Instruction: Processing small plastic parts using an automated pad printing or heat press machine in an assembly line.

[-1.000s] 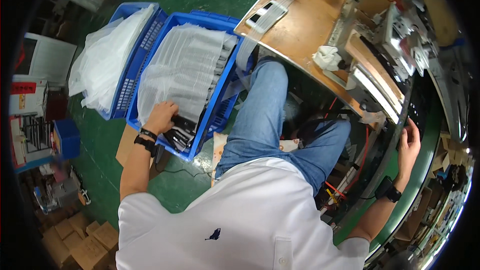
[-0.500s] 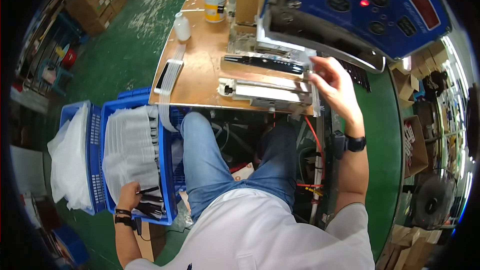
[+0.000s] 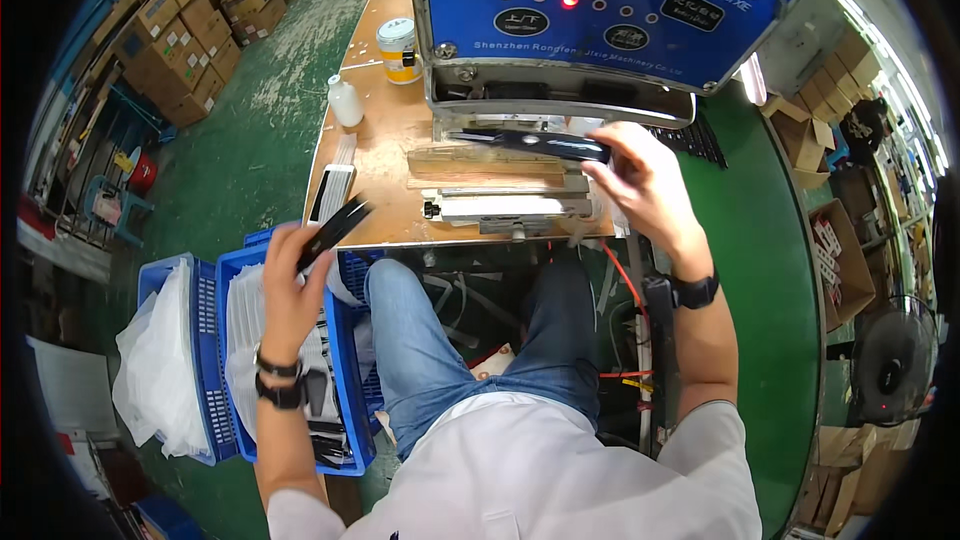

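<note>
Blue-fronted machine (image 3: 600,22) overhangs the wooden surface (image 3: 375,145); both hands seem mid-carry: the right hand (image 3: 645,182) pinches a long black piece (image 3: 530,141) above it, the left hand (image 3: 290,285) grips a shorter-looking black piece (image 3: 337,230) near its edge. Next calls for steady grips.

Left hand (image 3: 288,285) has raised a black piece (image 3: 333,233) from the crate (image 3: 349,390) (right hand (image 3: 648,183) lifted another piece (image 3: 550,144)).

Factory workshop: machine control panel (image 3: 600,18), workbench (image 3: 384,130), stacked cartons (image 3: 190,52)
</note>
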Available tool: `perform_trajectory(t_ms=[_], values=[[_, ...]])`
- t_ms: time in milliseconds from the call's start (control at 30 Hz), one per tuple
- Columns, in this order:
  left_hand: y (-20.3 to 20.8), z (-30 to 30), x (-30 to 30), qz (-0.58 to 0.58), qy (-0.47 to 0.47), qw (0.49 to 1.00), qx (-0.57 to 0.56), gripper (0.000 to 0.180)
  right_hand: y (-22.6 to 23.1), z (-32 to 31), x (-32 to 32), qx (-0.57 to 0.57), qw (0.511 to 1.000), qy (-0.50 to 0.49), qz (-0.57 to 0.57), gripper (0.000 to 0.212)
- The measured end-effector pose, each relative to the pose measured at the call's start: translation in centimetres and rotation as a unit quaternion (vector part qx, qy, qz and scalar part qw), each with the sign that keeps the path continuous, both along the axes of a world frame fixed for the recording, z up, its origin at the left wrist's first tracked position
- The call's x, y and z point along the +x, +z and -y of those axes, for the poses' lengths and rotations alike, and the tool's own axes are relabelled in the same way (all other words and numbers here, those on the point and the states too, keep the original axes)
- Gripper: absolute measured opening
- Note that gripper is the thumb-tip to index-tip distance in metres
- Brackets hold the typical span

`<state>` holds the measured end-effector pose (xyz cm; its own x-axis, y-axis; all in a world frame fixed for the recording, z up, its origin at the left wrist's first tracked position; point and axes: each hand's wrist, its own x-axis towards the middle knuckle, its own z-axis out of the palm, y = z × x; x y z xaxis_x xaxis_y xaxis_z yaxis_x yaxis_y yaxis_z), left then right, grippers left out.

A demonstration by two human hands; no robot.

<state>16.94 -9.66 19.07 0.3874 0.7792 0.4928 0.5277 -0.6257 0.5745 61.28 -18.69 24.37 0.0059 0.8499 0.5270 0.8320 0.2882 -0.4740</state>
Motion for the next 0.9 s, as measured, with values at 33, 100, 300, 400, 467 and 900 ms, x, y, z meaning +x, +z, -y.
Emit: perform_trajectory(t_ms=[33, 100, 300, 400, 467, 900], values=[[1.0, -1.2, 3.2, 0.023, -0.034, 0.998, 0.056, 0.026, -0.5, 1.2, 1.3, 0.006, 0.999, -0.02, -0.043, 0.03], [2.5, -3.1, 8.7, -0.016, -0.079, 0.989, 0.12, 0.031, -1.4, 4.0, 3.9, 0.013, 0.995, -0.047, -0.083, 0.029], [2.8, -5.1, 17.5, -0.069, -0.157, 0.966, 0.192, 0.032, -5.6, 14.0, 12.0, -0.024, 0.962, -0.255, -0.093, 0.026], [2.4, -5.9, 19.5, -0.08, -0.17, 0.964, 0.187, 0.033, -9.0, 18.3, 16.4, -0.025, 0.938, -0.326, -0.114, 0.024], [2.0, -5.5, 19.4, -0.094, -0.182, 0.968, 0.147, 0.034, -11.4, 20.3, 19.3, -0.037, 0.904, -0.377, -0.198, 0.027], [-6.7, 3.2, -6.3, -0.101, 0.04, 0.993, -0.044, 0.026, -19.3, 16.3, 25.3, -0.166, 0.903, -0.395, 0.036, 0.044]])
